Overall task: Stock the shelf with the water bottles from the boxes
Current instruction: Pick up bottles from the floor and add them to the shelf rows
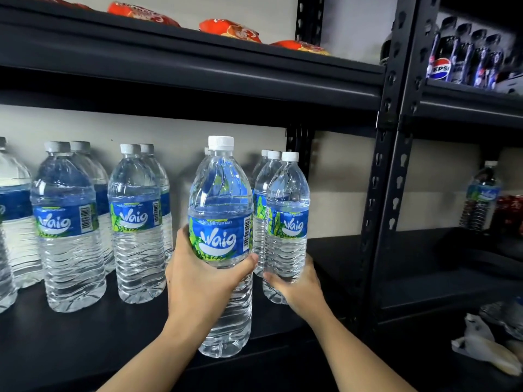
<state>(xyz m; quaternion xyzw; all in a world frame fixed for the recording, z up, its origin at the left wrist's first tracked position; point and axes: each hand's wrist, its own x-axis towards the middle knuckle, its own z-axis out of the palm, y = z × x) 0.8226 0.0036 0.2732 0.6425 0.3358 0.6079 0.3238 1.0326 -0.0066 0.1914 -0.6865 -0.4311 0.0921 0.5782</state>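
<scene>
My left hand (198,284) grips a clear water bottle (222,199) with a blue label and white cap, held upright at the front edge of the black shelf (85,335). My right hand (300,287) grips the lower part of a second bottle (287,210) standing on the shelf just to the right, in front of two more bottles (263,176). Several other bottles stand in rows to the left, among them one (137,222) and another (66,227).
A black upright post (387,171) bounds the shelf on the right. Red snack packets (229,31) lie on the shelf above. The neighbouring rack holds cola bottles (464,58), one water bottle (481,196) and crumpled plastic wrap (486,346).
</scene>
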